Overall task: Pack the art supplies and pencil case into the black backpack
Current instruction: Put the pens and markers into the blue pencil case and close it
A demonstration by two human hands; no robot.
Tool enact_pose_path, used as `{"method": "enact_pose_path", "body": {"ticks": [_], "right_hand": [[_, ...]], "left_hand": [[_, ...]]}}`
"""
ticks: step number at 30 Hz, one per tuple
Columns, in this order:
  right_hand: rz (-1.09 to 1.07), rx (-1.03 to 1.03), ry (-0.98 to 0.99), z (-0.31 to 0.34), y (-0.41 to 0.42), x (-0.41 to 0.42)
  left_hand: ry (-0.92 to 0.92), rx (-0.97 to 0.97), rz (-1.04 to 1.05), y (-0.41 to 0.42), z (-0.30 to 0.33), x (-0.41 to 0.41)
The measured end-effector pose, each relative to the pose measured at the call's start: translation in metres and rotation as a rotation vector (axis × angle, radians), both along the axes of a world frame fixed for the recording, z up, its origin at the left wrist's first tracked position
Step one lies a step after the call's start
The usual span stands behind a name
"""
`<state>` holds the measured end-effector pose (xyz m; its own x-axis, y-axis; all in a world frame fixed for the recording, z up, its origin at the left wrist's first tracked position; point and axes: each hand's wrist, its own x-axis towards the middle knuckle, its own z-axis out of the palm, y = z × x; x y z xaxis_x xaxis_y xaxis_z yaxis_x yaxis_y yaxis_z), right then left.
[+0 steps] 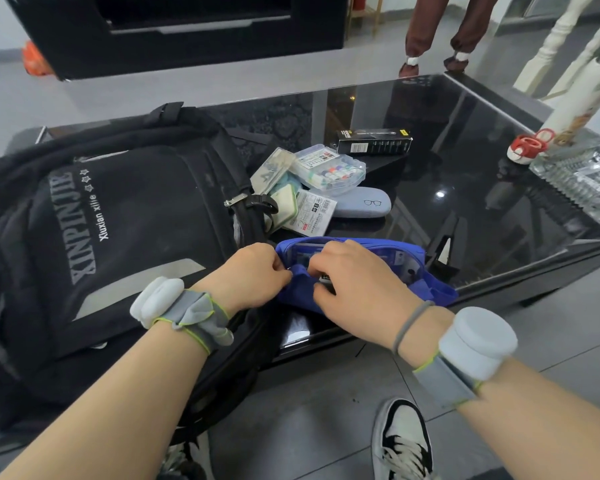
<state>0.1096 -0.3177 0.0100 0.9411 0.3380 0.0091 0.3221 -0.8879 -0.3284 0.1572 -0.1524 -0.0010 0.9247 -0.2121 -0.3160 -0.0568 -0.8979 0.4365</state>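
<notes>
Both hands, left hand (253,268) and right hand (354,275), pinch the blue pencil case (409,265) at the table's (482,188) near edge, right of the backpack (101,220). Contents may spill if it tips unzipped.

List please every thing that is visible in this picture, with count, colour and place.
backpack: 1, black, table left
pencil case: 1, blue, near table edge, both hands on it
marker box: 1, clear, beside backpack
glasses case: 1, grey-blue, centre
carton: 1, black, behind marker box
packets: several, pale, by backpack zip
table: 1, black glossy
left hand: pinches pencil case
right hand: grips pencil case
</notes>
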Motion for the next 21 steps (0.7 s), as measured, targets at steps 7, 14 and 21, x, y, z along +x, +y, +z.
{"method": "enact_pose_path", "body": {"ticks": [7, 14, 21], "right_hand": [[-0.021, 0.015, -0.018, 0.003, 0.000, 0.001], [-0.054, 0.251, -0.052, 0.008, 0.010, 0.003], [-0.200, 0.456, -0.329, 0.017, 0.007, 0.002]], "left_hand": [[0.077, -0.096, 0.094, -0.001, 0.010, 0.003], [0.227, -0.637, 0.229, -0.005, 0.025, 0.000], [0.107, -0.872, 0.160, -0.007, 0.048, -0.006]]}}
